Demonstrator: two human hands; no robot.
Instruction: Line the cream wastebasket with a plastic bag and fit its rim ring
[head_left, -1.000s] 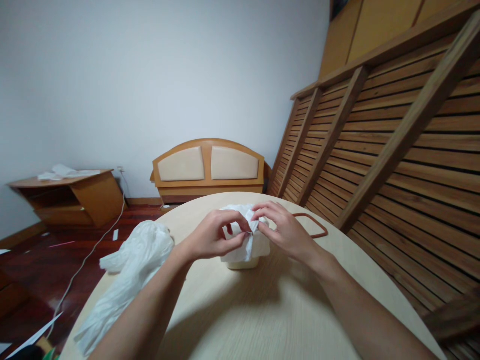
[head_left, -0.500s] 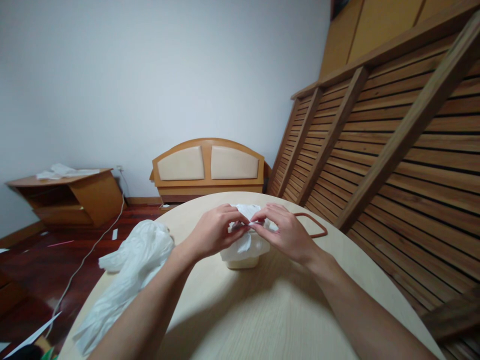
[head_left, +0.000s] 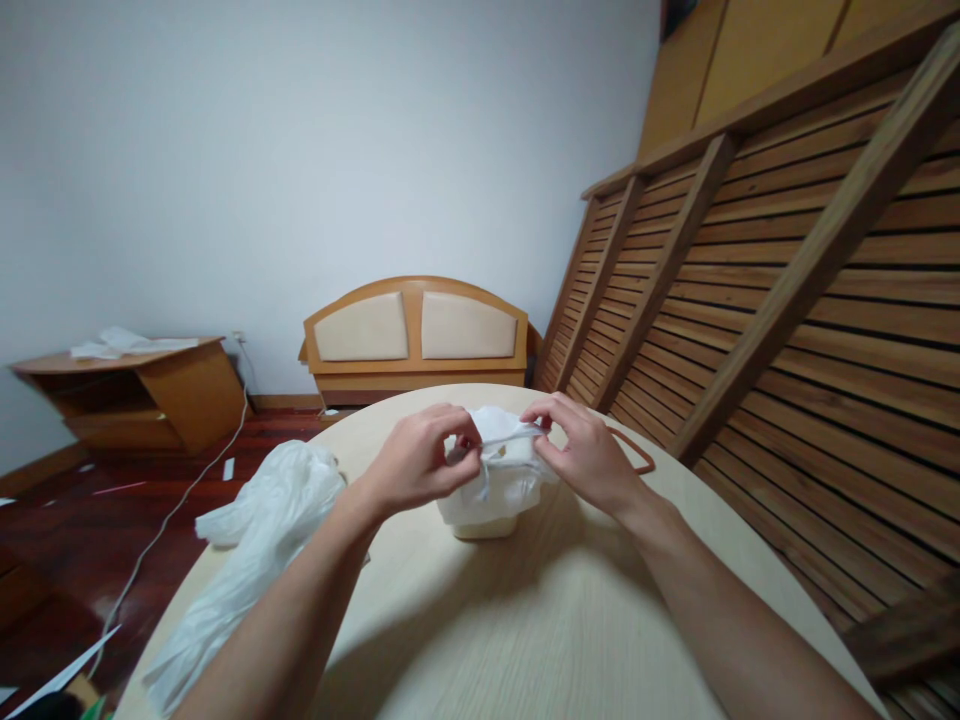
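Note:
A white plastic bag (head_left: 517, 495) hangs over the rim of a small cream-coloured bin (head_left: 484, 528) on the round table. Only the bin's lower part shows beneath the bag. My left hand (head_left: 427, 455) pinches the bag's edge between thumb and fingers at the left. On the other side my right hand (head_left: 581, 450) grips the same edge, and a strip of plastic is stretched between the two. Behind my right hand lies a reddish-brown loop-shaped handle (head_left: 637, 455), partly covered by the hand.
White plastic bags (head_left: 277, 530) lie bunched along the left of the pale round table (head_left: 600, 640). Beyond stand a low wooden cabinet (head_left: 165, 400) and a headboard (head_left: 412, 330). A slatted wooden frame (head_left: 787, 290) leans at the right. A cord (head_left: 180, 500) runs across the floor.
My hands have moved apart, the left one leftward and the right one rightward. The bag's edge, bunched between my fingertips before, is now pulled out into a strip.

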